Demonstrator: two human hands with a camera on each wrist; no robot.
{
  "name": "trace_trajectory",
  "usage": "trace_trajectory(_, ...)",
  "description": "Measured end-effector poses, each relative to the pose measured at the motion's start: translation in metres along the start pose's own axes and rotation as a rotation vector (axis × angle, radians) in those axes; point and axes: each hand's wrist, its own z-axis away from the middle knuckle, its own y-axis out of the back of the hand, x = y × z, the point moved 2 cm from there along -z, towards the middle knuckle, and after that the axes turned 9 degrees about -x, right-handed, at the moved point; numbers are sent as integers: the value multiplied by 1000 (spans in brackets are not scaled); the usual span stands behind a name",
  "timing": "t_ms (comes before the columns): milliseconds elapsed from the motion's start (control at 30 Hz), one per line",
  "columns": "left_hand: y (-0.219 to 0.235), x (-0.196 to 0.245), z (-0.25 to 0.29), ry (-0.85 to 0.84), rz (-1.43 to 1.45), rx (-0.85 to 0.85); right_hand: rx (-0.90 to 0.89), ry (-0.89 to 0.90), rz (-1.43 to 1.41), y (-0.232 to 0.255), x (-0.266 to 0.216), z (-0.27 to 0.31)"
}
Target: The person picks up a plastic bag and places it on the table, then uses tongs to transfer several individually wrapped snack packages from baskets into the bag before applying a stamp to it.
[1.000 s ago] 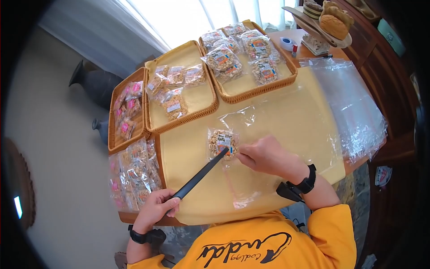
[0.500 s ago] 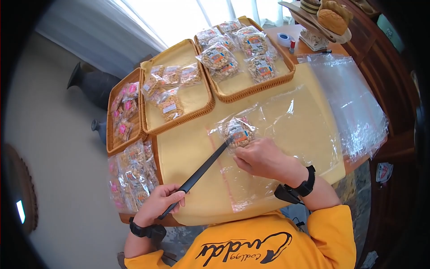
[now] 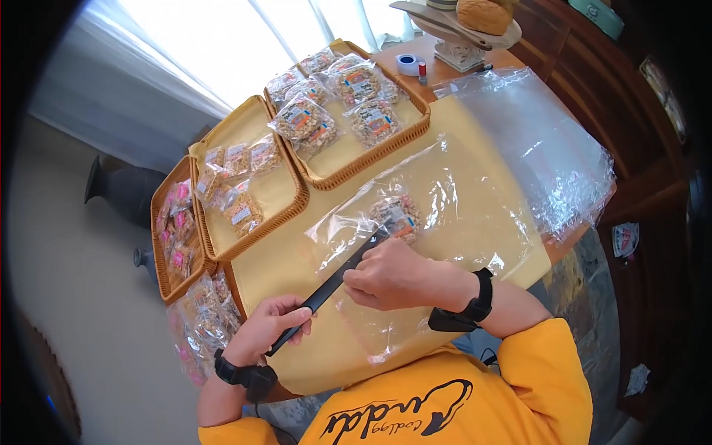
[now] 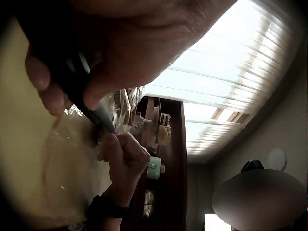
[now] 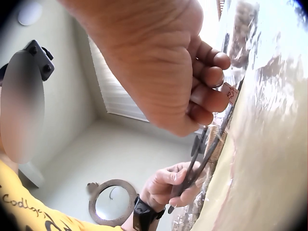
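Note:
My left hand [image 3: 280,326] grips the end of long black tongs [image 3: 334,282]; their two arms stand apart in the right wrist view. They point up and right, the far tip close to a labelled packet of nut brittle [image 3: 399,213] with clear film around it. Above the tongs, my right hand [image 3: 397,278] has curled fingers, pinching the edge of a large clear plastic bag [image 3: 475,222] that bears a reddish strip. The bag lies spread over the yellow cloth [image 3: 297,371]. In the right wrist view a small red-printed label [image 5: 231,92] shows at its fingertips.
Three wicker trays [image 3: 361,167] with packaged snacks line the far left. More packets [image 3: 200,319] lie at the left edge. Flat clear bags [image 3: 541,148] are stacked right. Tape [image 3: 407,64], a small red-capped bottle [image 3: 423,72] and a bread stand [image 3: 460,55] are at the back.
The right hand has moved left and down from beside the packet to over the tongs. Clear film has been drawn leftward across the packet. The left hand keeps the tongs; the view has turned right.

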Motion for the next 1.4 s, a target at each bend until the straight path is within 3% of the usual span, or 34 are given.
trace_trajectory(200,-14,19,-46,-67,41,-73,36,54,-80,-5,-5,1)
trace_trajectory(333,-27,27,-73,-45,70,-35,17,59,-128,-11,-9,3)
trace_trajectory(467,-33,26,-101,-160,40,-59,-64,41,-126,-15,-9,4)
trace_trajectory(567,-32,27,-108,-210,-16,-82,-6,32,-114,-15,-7,4)
trace_trajectory(633,-31,29,-109,-231,-25,-90,-8,12,-117,-15,-6,4)
trace_trajectory(700,-29,35,-102,-222,-277,-45,-10,-6,-120,-15,-5,3)
trace_trajectory(800,-23,33,-86,-114,-194,-14,31,-22,-92,-16,-2,2)
trace_trajectory(867,-13,32,-69,-127,-215,-64,105,-16,-155,-19,2,2)
trace_trajectory(900,-8,30,-60,-140,-236,-113,105,-16,-154,-16,2,2)
trace_trajectory(967,-2,24,-41,-136,-193,-81,11,-66,-119,-11,1,1)
trace_trajectory(1067,5,21,-19,-38,-194,-26,15,-44,-123,-13,0,0)
trace_trajectory(1400,-9,30,-53,-95,-164,-74,87,9,-122,-17,1,0)
